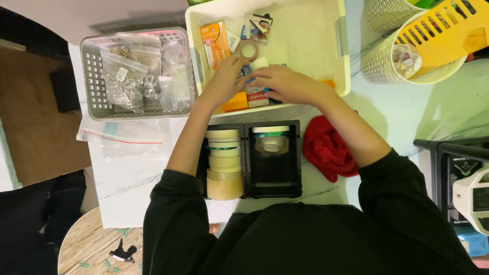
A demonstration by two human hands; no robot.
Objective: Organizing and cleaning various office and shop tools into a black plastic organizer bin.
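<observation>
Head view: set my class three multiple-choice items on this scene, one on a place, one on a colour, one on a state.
1. Where are both hands?
A. inside the cream bin
B. on the red cloth
C. in the grey basket

2. What colour is the cloth beside the tape holder?
A. blue
B. red
C. white

3. How does the grey basket stand?
A. tipped over
B. upright and bare
C. upright, holding clear bags

Answers:
1 A: the left hand and right hand meet over small items in the cream bin.
2 B: the cloth right of the tape holder is red.
3 C: the grey basket sits upright, with clear bags inside.
</observation>
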